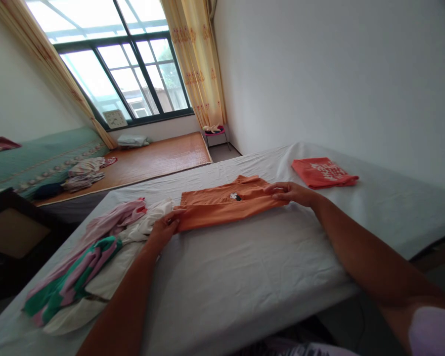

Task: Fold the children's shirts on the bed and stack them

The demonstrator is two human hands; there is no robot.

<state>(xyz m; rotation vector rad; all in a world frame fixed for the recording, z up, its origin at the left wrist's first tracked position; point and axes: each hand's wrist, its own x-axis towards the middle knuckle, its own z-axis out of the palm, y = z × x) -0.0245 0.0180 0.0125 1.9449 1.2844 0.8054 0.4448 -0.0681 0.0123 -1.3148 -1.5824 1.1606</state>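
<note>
My left hand pinches the near-left corner of the folded orange cotton shirt. My right hand presses flat, fingers extended, on its far-right edge.

Bright daylight from overexposed window, soft shadows, wide-angle bending at edges, mild blur

your left hand pinches the near left corner of the orange garment lying flat on the white sheet, while your right hand presses on its right edge. a pile of pink, green and white clothes lies just left of it, and a folded red shirt sits apart near the wall.
</note>
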